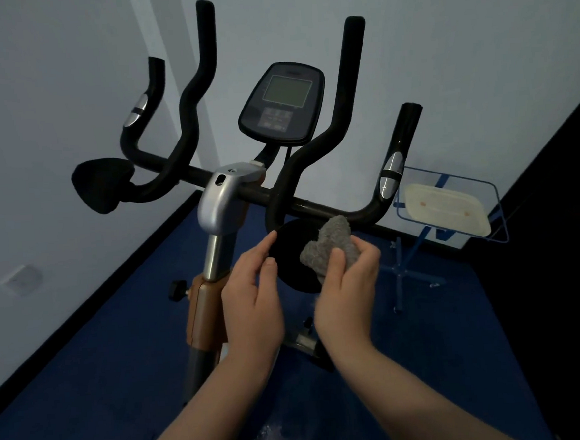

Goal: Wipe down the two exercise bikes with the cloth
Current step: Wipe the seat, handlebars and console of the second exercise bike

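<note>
- Right hand [347,291] sits at about five o'clock from the frame's centre, its grip closed around a bunched grey cloth [331,242], thumb laid across the front of it.
- The cloth is pressed against a round black elbow pad [289,257] that hangs just under the handlebar crossbar [315,206], on the pad's three o'clock side.
- Left hand [252,291] is at the pad's nine o'clock, fingers nearly straight and relaxed, fingertips touching the pad's left rim; it has hold of nothing.
- The exercise bike [219,204] fills the middle of the view: silver stem clamp at centre, orange-brown frame section dropping toward six o'clock.
- Its console [282,101] stands at twelve o'clock, tilted toward the camera, grey screen dark, keypad below.
- Four black foam handlebar ends rise around it; the outer pair carry silver pulse sensors, one at ten o'clock [135,110], one at three o'clock [390,175].
- A second black elbow pad [102,184] sits at nine o'clock on the crossbar.
- At three o'clock, behind the bike, a blue wire stand [486,206] holds a cream tray [446,212].
- Blue floor [104,387] below, pale wall [66,81] behind, a white wall socket [20,280] low at eight o'clock.
- Only one bike is in view.
</note>
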